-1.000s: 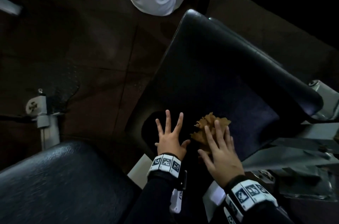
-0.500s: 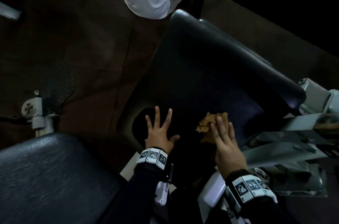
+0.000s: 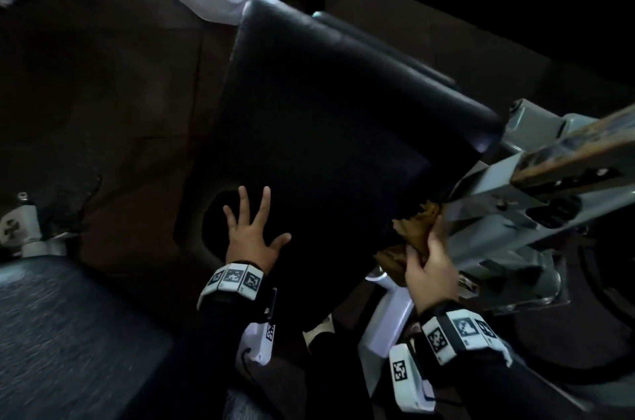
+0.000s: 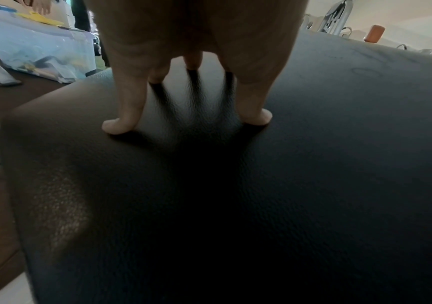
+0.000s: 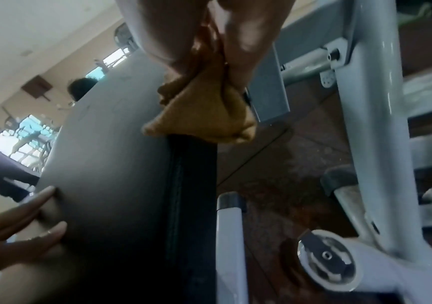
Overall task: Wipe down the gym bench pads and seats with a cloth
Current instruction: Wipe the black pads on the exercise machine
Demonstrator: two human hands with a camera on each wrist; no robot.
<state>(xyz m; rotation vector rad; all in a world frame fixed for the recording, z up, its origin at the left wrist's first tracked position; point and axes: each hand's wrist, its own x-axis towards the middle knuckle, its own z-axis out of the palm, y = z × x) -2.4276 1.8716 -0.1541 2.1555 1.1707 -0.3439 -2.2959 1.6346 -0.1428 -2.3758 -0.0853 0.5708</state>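
Pinching the bunched cloth point(image 3: 417, 234) against the pad's point(image 3: 330, 131) near right edge, the right hand point(image 3: 429, 268) is working there; the left hand point(image 3: 252, 241) is bracing flat, fingers spread, with unwiped pad stretching far-left.

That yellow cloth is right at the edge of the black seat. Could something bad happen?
Maybe. The cloth sits bunched at the pad's side edge, close to the grey metal frame, so the right hand gripping it might bump the frame. The left hand presses flat with spread fingers; on smooth vinyl it could slide.
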